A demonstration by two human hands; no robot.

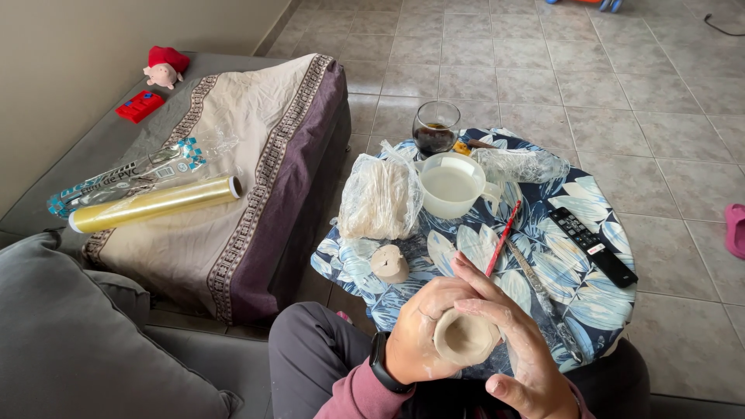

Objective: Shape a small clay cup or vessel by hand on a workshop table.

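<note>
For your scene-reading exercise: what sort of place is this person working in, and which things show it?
Most likely a living room at home: a grey sofa, a tiled floor, and a remote control on a small round table. Both hands hold a small clay pot.

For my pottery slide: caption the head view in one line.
Both hands, left and right, cup a small clay pot above a leaf-patterned round table holding a white jug.
</note>
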